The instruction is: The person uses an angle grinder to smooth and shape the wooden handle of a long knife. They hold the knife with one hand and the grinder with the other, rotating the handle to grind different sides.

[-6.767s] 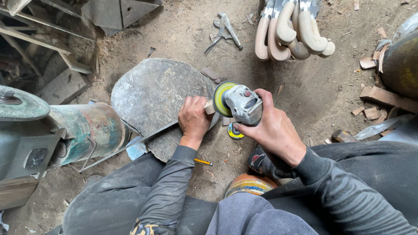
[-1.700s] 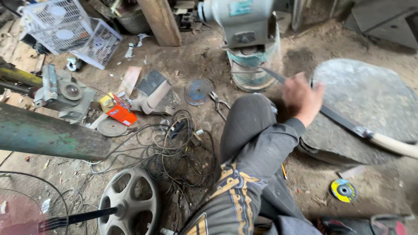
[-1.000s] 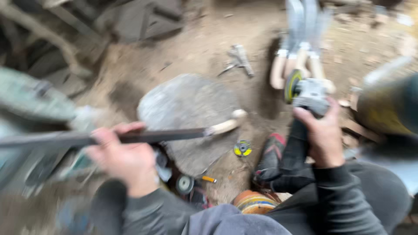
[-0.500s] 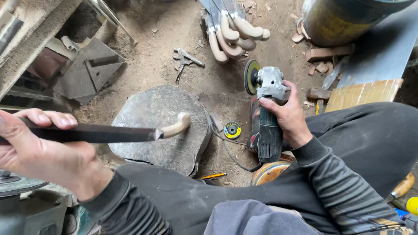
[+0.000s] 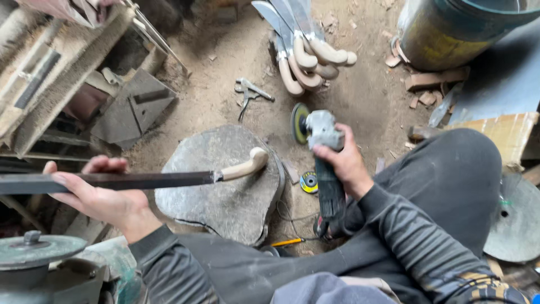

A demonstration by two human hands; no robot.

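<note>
Holding a long dark blade flat across the left of the frame: left hand is wrapped under it mid-length, fingers curled over the top edge, clamped on the steel. Blade's pale curved handle points right and hangs over the flat grey stone slab at frame centre; cannot tell if it touches the slab. Right hand is closed round the body of an angle grinder, disc up and edge-on toward the top of the frame, grinder sitting just right of the slab. Hands are well apart. Small yellow-and-black disc lies on the dirt floor between slab and grinder. Yellow pencil-like stick on the floor below the slab. Top centre: a pile of finished knives with pale handles, pliers on the dirt to their left. Metal drum upper right, round metal plate at right edge. Bench grinder wheel lower left.
</note>
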